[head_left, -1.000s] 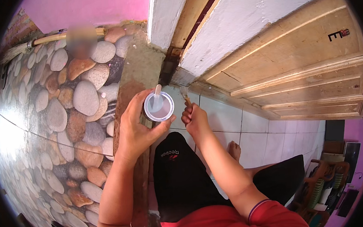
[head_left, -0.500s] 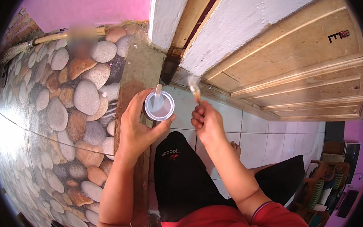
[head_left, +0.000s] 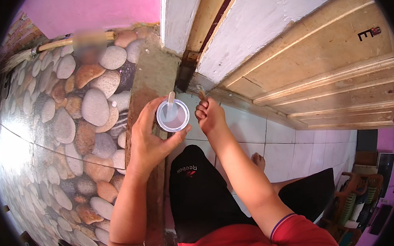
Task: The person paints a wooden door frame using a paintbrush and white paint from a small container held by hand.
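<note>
- Grip of the left hand (head_left: 145, 143) is closed around a small round tub (head_left: 187, 116), with the thumb on the near side and the fingers round the left and far side.
- The tub sits up inside that grip, its open top facing up, with pale stuff in it.
- A flat stick (head_left: 171, 97) stands in the tub and pokes out past the far rim.
- The right hand (head_left: 211, 117), just to the right of the tub, is curled tight on a brush (head_left: 202, 95). The brush points away from the body, toward the bottom of the door; I cannot tell if its hairs touch anything.
- Black shorts (head_left: 190, 204) below the hands have white letters on the leg, upside down, with a small red mark next to them.
- A wooden door (head_left: 319, 57) is to the right. High on it is one dark letter shape (head_left: 364, 35) with a little red bit beside it.
- White floor tiles (head_left: 274, 134) lie under the right hand.
- Stone-picture tiles (head_left: 95, 106) are on the left, with a broom (head_left: 57, 43) at their far edge.
</note>
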{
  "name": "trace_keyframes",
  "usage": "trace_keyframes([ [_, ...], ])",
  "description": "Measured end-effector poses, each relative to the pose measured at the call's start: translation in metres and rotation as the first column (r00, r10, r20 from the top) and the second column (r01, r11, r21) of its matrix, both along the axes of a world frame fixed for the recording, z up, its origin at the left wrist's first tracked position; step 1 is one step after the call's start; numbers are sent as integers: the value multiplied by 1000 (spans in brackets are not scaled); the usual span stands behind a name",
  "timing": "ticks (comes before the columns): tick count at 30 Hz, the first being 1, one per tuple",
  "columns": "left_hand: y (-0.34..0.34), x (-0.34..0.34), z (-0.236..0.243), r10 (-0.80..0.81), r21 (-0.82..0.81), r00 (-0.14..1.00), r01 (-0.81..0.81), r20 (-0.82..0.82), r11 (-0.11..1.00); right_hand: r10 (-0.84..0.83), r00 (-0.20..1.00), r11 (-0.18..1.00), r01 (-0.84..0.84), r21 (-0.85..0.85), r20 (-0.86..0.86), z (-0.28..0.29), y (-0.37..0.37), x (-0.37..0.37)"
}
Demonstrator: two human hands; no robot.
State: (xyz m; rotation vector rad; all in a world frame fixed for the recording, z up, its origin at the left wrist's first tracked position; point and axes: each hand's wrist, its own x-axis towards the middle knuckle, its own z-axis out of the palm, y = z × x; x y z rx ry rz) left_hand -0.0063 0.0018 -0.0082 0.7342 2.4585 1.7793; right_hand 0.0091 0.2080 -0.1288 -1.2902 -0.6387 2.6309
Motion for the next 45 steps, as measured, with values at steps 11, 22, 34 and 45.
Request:
trace_keyframes([
  [11, 4, -1, 3, -20, -37, 999, 18, -41, 999, 78, 984, 993, -90, 75, 158, 7, -14, 12],
  [22, 1, 0, 2, -4, -39, 998, 2, -56, 999, 1, 997, 997, 5, 77, -80, 88, -17, 10],
  [34, -1, 0, 10, -7, 3, 997, 7, -81, 1000, 281, 953, 635, -272, 723, 112, 196, 2, 96],
  [45, 0, 0, 6, -29, 29, 996, 32, -80, 999, 508, 798, -342, -160, 926, 325, 264, -2, 117],
])
